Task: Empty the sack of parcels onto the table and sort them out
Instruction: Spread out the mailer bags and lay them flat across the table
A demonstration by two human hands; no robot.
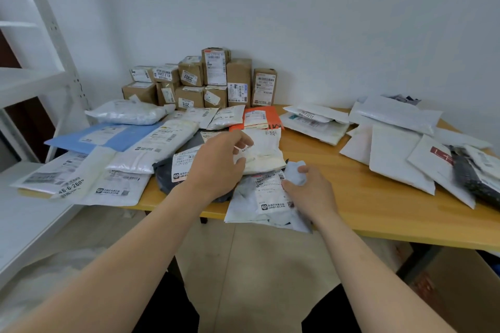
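On the counter, near edge: the left hand and right hand work side by side in the mixed middle heap.
Left hand: fingers curl over the edge of a white padded mailer and grip it; the mailer lies on top of other parcels.
Right hand: fingers pinch the crumpled corner of a grey-white poly parcel, which overhangs the counter's near edge.
Grouped: cardboard boxes stacked against the rear wall; flat white mailers piled to the right, well apart from the heap.
Unsorted: blue mailer, orange mailer, black poly bag and labelled white bags to the left.
Sack: not clearly identifiable; a pale heap on the floor at lower left may be it.
Step in hand, by my judgement: parting two overlapping soft parcels and sending each to its group.
Doing it well: lift the padded mailer clear first, since it seems to lap over the poly parcel. Draw the poly parcel inward so it cannot slide off the edge. Take it by the body, not the loose corner, which may slip. Keep labels facing up.
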